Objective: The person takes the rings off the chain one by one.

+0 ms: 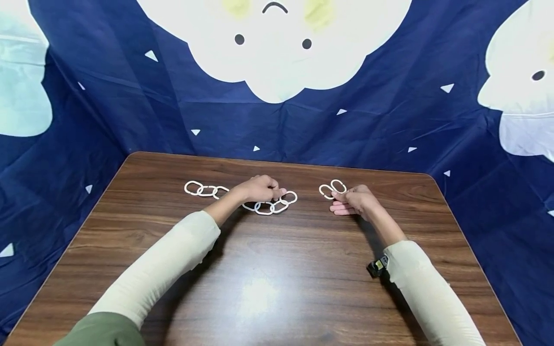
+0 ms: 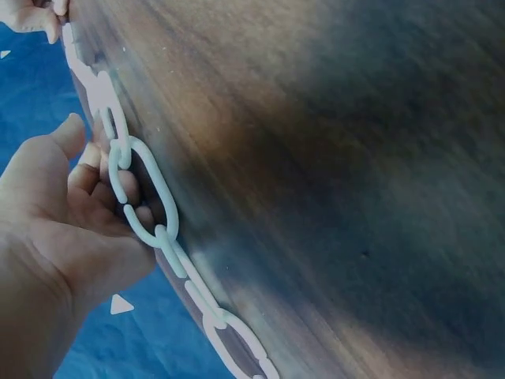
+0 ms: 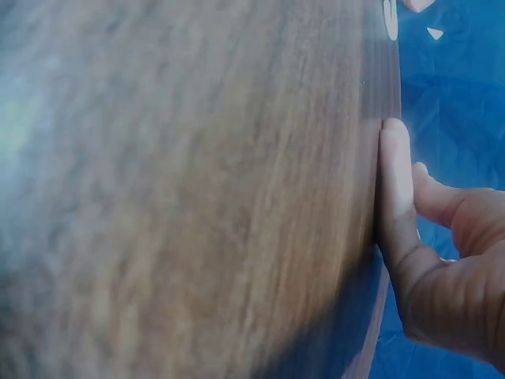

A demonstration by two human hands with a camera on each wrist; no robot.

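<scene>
A chain of white plastic links (image 1: 208, 191) lies across the far part of the table. My left hand (image 1: 258, 189) reaches over it, hiding its middle, with the fingertips beside the right-end link (image 1: 289, 197). In the left wrist view, curled fingers (image 2: 130, 188) show behind and through an oval link (image 2: 167, 193); I cannot tell whether they pinch the chain. To the right lie two loose-looking white links (image 1: 339, 180), side by side. My right hand (image 1: 352, 200) is at their near ends, one fingertip overlapping them. Its other fingers (image 3: 396, 174) are straight along the table.
The brown wood table (image 1: 268, 264) reflects a bright glare spot near the front. Its far edge meets a dark blue curtain (image 1: 311, 127) with white cloud shapes. A small black wrist device (image 1: 377, 266) sits at the right sleeve's cuff (image 1: 400, 252).
</scene>
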